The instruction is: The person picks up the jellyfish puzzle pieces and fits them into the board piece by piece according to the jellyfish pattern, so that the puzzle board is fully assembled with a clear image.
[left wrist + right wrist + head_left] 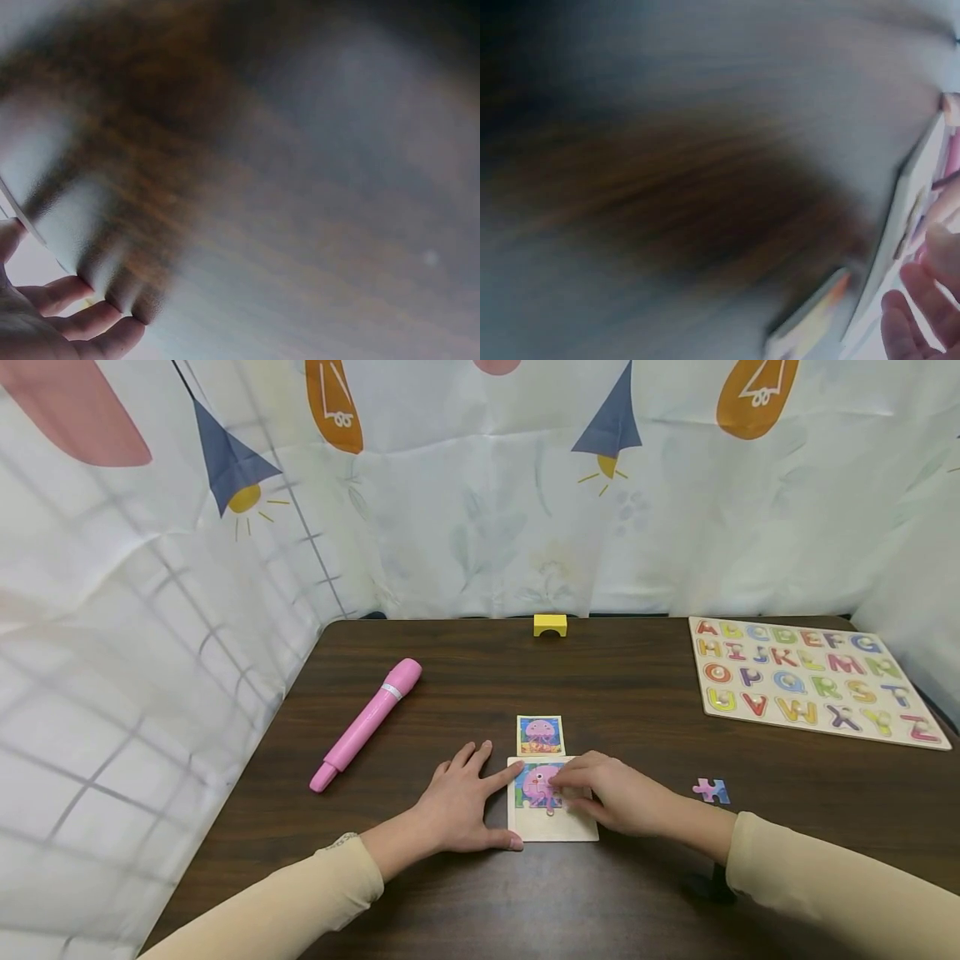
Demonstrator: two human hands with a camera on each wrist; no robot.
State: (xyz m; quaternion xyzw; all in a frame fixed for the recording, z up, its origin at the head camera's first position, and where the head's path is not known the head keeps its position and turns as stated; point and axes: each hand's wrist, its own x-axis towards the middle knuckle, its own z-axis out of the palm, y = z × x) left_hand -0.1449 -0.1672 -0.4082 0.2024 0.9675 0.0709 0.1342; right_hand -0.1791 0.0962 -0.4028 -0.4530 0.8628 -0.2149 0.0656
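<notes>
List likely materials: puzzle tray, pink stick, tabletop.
Puzzle tray: probably wood or fiberboard, matte; pale, flat, even border.
Pink stick: likely molded plastic, slightly glossy; smooth, uniform color.
Tabletop: wood or wood-look laminate, can't tell which; low sheen, dark streaky grain, soft reflections.

Table (465,693): puzzle board (551,828) front-centre | picture card (540,735) just behind it | stick-shaped toy (367,724) left | loose piece (711,791) right | alphabet board (767,672) rear right | arch block (550,623) rear edge
</notes>
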